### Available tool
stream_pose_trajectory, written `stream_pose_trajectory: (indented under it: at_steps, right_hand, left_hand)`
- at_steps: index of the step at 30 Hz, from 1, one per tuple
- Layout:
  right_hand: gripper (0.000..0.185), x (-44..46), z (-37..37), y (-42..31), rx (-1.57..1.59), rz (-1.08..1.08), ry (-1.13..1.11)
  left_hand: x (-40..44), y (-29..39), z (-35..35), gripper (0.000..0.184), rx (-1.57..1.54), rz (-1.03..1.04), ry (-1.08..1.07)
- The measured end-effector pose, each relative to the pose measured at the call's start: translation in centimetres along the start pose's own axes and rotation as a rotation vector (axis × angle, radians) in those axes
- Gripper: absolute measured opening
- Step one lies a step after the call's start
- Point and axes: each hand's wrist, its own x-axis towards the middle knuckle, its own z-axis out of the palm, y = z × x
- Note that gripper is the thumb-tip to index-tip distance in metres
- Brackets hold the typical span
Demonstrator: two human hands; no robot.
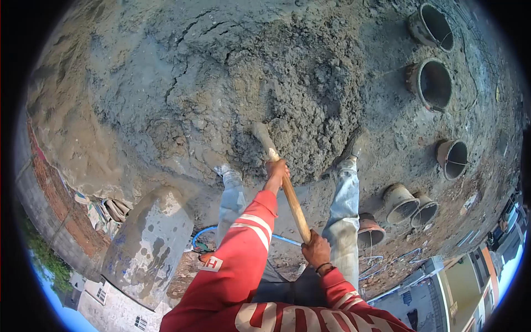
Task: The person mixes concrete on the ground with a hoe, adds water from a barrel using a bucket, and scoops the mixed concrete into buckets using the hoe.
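Observation:
Both my hands are wrapped round the wooden handle [294,207] of a long tool. My left hand [277,170] is closed lower down the shaft, nearer the mix. Close to the handle's upper end, my right hand [317,250] is closed on it. The tool's cement-coated lower end [261,134] meets the wet grey mortar [310,94], and its working head cannot be made out. My legs stand apart on either side of the handle, with mortar-smeared feet at the edge of the heap.
Several round buckets [435,84] stand or lie along the right side. A blue hose [287,240] runs behind my legs. At lower left are a wet, stained slab [149,243], crumpled sacks [105,213] and a brick edge [69,205]. Buildings [470,288] rise beyond.

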Motion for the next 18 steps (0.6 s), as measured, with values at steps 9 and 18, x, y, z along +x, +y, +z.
stream_pose_trajectory:
  at_steps: [9, 18]
  right_hand:
    - [0.030, 7.9, -5.6, -3.1, 0.419, -0.285, 0.381]
    - [0.039, 12.5, -4.9, -10.4, 0.600, -0.225, 0.416]
  left_hand:
    - [-11.8, 20.6, 9.0, 0.016, 0.059, 0.708, -0.102]
    - [0.2, 23.2, 13.7, 0.020, 0.634, 0.699, 0.099]
